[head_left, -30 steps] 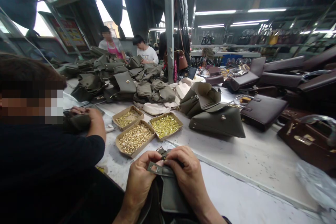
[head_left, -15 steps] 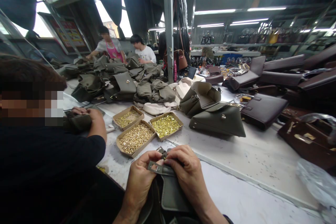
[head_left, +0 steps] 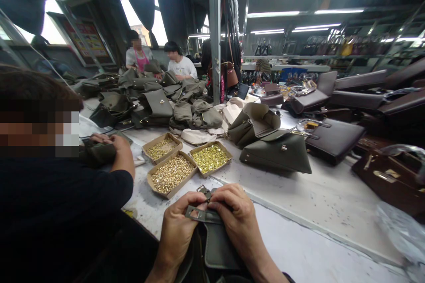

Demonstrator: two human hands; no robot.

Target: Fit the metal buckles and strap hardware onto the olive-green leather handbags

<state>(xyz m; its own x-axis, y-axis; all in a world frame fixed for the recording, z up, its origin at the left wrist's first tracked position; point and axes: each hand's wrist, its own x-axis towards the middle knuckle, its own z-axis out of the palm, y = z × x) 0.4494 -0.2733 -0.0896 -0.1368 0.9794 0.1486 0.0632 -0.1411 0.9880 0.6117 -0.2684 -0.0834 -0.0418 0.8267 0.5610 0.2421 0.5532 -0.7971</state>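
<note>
My left hand (head_left: pixel 177 227) and my right hand (head_left: pixel 234 216) are both closed on the top of an olive-green leather bag piece (head_left: pixel 215 247) at the near edge of the table. The fingers of both hands pinch a narrow strap with a metal fitting (head_left: pixel 203 214) at its upper end. The lower part of the piece hangs toward my lap. Three cardboard trays of gold metal parts (head_left: pixel 171 173) lie just beyond my hands.
A person in a dark shirt (head_left: pixel 63 203) sits close on my left, hands on an olive piece (head_left: pixel 99 152). Olive bags (head_left: pixel 275 152) and brown bags (head_left: pixel 332 139) cover the white table (head_left: pixel 318 203). Two people work at the far end behind a heap of olive bags (head_left: pixel 149 101). A metal post (head_left: pixel 214 31) stands mid-table.
My hands stay on the strap with hardly any shift. A far person's outstretched arm has drawn back.
</note>
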